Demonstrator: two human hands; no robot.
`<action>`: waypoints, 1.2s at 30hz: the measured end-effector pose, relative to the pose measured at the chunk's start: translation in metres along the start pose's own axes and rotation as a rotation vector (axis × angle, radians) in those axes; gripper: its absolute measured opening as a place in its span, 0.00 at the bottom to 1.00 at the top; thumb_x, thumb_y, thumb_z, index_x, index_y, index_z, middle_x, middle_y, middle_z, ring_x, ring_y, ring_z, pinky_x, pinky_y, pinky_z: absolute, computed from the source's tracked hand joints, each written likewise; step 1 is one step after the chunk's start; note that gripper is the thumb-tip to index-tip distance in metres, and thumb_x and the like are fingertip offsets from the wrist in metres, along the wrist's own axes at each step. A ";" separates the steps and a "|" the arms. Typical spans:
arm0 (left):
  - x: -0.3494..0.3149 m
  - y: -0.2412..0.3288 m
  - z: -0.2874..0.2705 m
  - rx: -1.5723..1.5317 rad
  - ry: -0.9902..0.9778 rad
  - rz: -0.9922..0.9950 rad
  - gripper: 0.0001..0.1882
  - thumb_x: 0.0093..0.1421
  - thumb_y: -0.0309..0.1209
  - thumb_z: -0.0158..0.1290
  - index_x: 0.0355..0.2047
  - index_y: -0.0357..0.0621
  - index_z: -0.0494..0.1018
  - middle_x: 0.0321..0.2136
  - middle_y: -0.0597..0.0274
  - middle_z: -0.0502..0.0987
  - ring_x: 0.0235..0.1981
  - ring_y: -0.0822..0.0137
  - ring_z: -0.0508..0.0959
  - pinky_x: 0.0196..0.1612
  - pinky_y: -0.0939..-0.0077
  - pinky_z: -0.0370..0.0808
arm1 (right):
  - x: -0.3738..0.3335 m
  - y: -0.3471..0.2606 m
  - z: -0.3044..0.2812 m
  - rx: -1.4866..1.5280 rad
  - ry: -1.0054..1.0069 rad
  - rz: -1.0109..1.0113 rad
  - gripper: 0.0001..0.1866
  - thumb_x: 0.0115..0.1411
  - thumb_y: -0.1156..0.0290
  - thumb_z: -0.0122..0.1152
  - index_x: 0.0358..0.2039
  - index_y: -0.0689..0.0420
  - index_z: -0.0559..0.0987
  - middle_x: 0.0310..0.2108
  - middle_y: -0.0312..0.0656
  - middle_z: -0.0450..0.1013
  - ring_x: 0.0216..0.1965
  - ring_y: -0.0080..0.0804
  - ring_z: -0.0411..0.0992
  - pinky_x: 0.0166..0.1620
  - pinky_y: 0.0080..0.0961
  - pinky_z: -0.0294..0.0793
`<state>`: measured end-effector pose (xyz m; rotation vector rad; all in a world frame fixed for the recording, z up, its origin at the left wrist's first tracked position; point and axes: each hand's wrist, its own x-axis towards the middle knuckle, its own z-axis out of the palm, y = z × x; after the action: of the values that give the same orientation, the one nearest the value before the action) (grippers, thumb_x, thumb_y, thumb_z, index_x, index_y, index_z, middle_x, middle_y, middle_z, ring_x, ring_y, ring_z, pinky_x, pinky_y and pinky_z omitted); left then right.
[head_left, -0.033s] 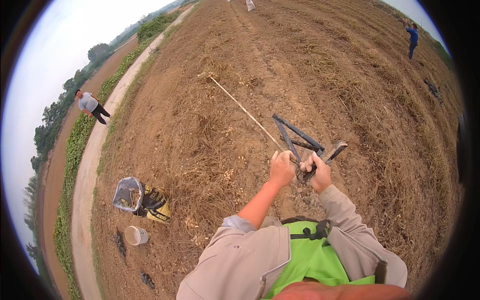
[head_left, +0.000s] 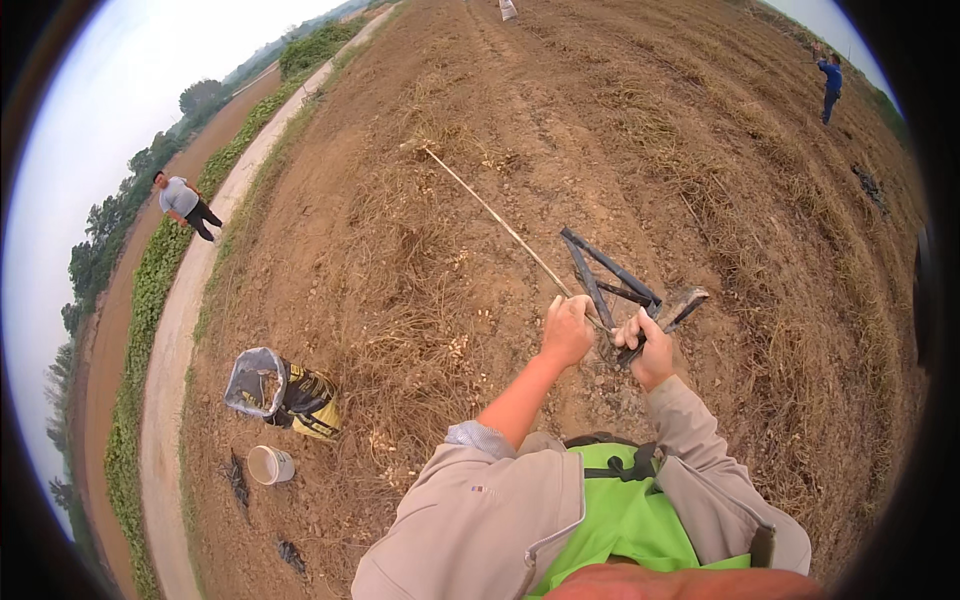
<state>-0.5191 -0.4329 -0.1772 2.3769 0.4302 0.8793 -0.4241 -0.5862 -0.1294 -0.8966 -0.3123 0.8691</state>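
Our right hand [head_left: 648, 350], fingers gripping the black angular frame [head_left: 614, 268], has shifted away from our left hand [head_left: 568, 332], fingers around the slender tan pole [head_left: 500, 221], suggesting separate handling.

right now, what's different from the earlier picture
The right hand and the black tubular frame it grips have shifted slightly right, widening the gap from the left hand, which still holds the long, thin, pale pole. Nothing was let go. The black-and-yellow sack and round white bucket stayed put.

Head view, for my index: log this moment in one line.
left hand: grips pole; right hand: grips black frame; bag, bucket: on soil
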 end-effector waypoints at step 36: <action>-0.037 0.067 -0.025 0.301 -0.236 -0.330 0.17 0.66 0.38 0.45 0.32 0.35 0.74 0.24 0.37 0.78 0.27 0.36 0.78 0.33 0.45 0.74 | 0.038 0.048 0.012 -0.493 -0.277 0.409 0.23 0.64 0.51 0.61 0.39 0.63 0.83 0.31 0.42 0.79 0.37 0.28 0.75 0.41 0.31 0.74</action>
<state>-0.5563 -0.4936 -0.1398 2.5349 0.8786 0.4006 -0.4323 -0.5351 -0.1637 -1.3267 -0.6140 1.3317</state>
